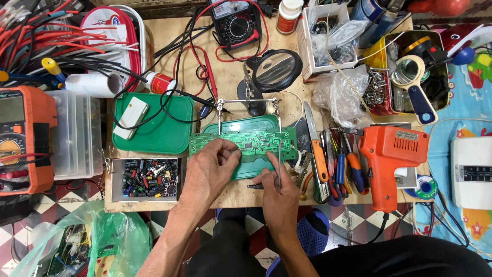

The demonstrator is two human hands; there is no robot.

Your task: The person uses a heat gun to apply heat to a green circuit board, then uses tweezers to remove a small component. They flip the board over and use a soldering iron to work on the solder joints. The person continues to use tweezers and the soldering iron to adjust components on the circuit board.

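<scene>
Fingers (225, 149) of the left hand (210, 172) were curled down and pressed onto the green circuit board (243, 141), pinning its near edge. The board sat across a green lid (256, 125), held by the clips of a helping-hand stand (251, 102) at mid-counter (230, 72). The right hand (279, 192) was clenched around a thin metal tool (279, 164), its tip up at the board's right end; tweezers, probably, though the view was too small to be sure. Tight quarters: a parts tray (146, 178) sat just left, pliers and screwdrivers (333, 164) just right, with an orange soldering gun (387, 159) beyond. Bare counter showed only near the front edge.
</scene>
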